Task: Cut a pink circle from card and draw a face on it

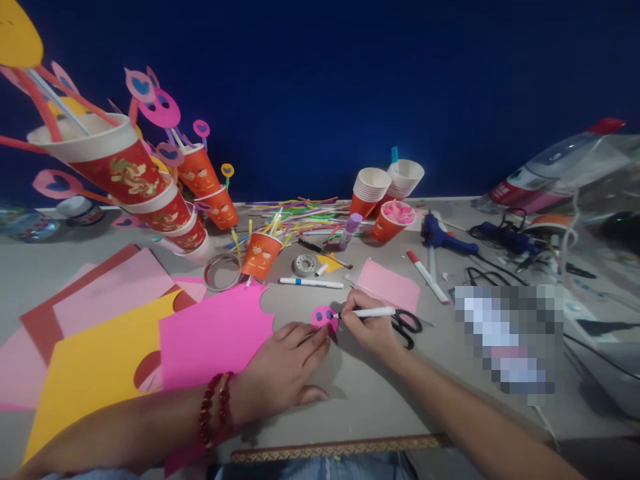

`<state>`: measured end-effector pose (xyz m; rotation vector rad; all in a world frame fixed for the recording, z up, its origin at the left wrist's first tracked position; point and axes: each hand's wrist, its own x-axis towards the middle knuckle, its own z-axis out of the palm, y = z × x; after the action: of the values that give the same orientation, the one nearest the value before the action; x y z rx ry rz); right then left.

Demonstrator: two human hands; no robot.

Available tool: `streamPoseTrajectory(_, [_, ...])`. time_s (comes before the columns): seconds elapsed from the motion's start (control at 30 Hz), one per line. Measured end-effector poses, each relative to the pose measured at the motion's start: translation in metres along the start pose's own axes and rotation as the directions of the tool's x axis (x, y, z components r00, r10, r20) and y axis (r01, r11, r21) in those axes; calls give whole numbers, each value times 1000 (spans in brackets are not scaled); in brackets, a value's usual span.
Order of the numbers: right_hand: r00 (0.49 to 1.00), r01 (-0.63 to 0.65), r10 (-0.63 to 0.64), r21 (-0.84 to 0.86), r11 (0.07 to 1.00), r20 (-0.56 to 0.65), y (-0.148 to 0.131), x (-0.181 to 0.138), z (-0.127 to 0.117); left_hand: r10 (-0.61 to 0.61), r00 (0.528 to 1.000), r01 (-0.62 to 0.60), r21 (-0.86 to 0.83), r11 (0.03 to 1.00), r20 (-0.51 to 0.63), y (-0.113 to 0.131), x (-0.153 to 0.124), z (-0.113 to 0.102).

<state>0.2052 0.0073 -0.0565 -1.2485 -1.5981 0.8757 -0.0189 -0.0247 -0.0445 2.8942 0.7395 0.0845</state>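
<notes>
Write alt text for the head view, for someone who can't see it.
A person's right hand holds a white marker with its tip at a small pink paper disc bearing two blue spots, while the left hand touches the disc. Colored paper sheets lie at left, with decorated red cups behind.

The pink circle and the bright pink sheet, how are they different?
The pink circle is small, but the bright pink sheet is much bigger. The pink circle is round, while the bright pink sheet has straight edges and curved cut-outs. The pink circle has two blue spots; the visible part of the bright pink sheet has none. Both are bright pink.
</notes>
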Motion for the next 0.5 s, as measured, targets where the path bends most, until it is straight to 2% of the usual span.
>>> streamPoseTrajectory(0.5, [1000, -2, 2, 14, 1000, 27, -2, 1, 0, 3, 1000, -3, 1, 1000, -10, 0, -1, 0])
